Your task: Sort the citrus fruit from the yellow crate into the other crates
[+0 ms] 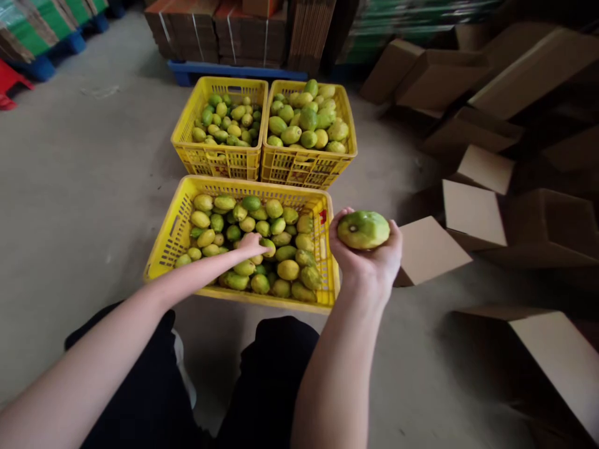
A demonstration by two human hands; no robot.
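Head view looks down over my knees at three yellow crates of green-yellow fruit on a concrete floor. My right hand (367,259) is raised just beyond the right rim of the near crate (159,249), fingers cupped under and around one large green fruit (364,229), which rests in the palm clear of the crate. My left hand (253,244) reaches into the near crate, palm down, fingers curled onto the fruit in the pile (262,249); I cannot tell whether it has closed on one or only touches it. Behind stand the far left crate (218,159), holding smaller fruit, and the far right crate (306,168), heaped with larger ones. Open cardboard boxes (433,249) lie to the right, the nearest just beside my right hand. As I judge it, the work is partway: both far crates already hold plenty, yet the near crate is close to full, so much fruit is left to handle.
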